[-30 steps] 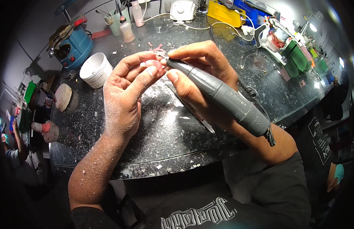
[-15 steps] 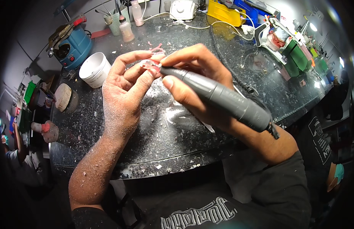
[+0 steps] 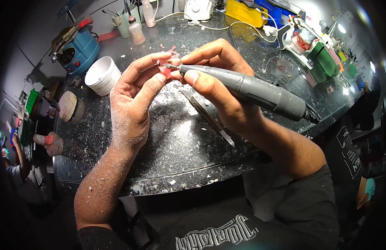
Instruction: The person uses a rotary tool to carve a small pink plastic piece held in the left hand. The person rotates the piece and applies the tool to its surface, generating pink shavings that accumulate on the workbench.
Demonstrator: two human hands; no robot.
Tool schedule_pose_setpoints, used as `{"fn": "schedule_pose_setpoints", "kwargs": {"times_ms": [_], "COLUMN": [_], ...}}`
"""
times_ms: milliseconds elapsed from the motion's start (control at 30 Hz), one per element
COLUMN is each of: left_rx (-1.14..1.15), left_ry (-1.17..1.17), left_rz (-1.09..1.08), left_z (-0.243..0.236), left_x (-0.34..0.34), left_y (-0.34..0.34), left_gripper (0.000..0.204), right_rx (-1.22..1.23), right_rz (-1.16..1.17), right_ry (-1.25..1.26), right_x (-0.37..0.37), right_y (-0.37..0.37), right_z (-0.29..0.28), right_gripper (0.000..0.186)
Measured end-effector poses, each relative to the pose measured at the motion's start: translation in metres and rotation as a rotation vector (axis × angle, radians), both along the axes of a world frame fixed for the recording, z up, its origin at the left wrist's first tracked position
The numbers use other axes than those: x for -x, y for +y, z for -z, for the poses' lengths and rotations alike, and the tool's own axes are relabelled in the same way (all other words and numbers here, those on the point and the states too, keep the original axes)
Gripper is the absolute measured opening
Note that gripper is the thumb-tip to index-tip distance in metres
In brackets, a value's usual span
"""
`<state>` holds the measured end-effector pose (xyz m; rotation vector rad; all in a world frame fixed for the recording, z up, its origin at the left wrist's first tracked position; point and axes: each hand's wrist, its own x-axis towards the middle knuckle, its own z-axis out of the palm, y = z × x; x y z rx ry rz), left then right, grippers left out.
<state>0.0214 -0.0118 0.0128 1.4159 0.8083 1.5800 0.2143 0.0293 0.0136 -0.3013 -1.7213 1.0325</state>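
Between the thumb and fingers of my left hand is a small pink denture piece, partly hidden by the fingertips. Fine pale dust coats that hand and wrist. My right hand is wrapped round a dark grey rotary handpiece, its cord trailing from the back end. The handpiece's thin metal bur is at the pink piece; whether it touches cannot be made out. Below my hands, a knife with a brown handle lies on the dusty black bench.
A white tub, a round plaster block and a pink-and-white cast stand at the left. Behind are a blue machine, a dropper bottle and a white control box. Green bins stand at the right.
The handpiece has swung to a flatter angle, its rear end moving right and up. The left hand has turned the pink piece slightly, and the knife below is now uncovered.
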Motion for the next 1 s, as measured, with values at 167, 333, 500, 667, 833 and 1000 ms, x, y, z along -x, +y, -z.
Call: {"fn": "schedule_pose_setpoints", "kwargs": {"times_ms": [167,333,500,667,833,1000], "left_rx": [-0.024,-0.010,-0.004,0.028,0.065,0.097], "left_ry": [0.042,0.009,0.002,-0.037,-0.065,-0.085], "left_rz": [-0.002,0.006,-0.007,0.010,0.025,0.022], "left_z": [-0.0002,0.0006,0.0013,0.0019,0.0038,0.0056], "left_x": [0.0018,0.0008,-0.0003,-0.0002,0.0012,0.0018], "left_y": [-0.0002,0.0001,0.0002,0.0000,0.0005,0.0010], "left_gripper": [0.034,0.034,0.032,0.031,0.030,0.029], "right_rx": [-0.036,-0.064,-0.084,-0.078,-0.091,-0.103], "right_rz": [0.005,0.048,0.077,0.091,0.109,0.101], "right_ry": [0.014,-0.011,0.000,-0.018,-0.061,-0.054], "right_x": [0.0015,0.0000,0.0027,0.0041,0.0022,0.0036], "right_y": [-0.0008,-0.0015,-0.0008,-0.0032,-0.0061,-0.0061], "right_z": [-0.0003,-0.0014,0.0001,-0.0016,-0.0041,-0.0020], "right_gripper": [0.025,0.025,0.023,0.024,0.024,0.025]}}
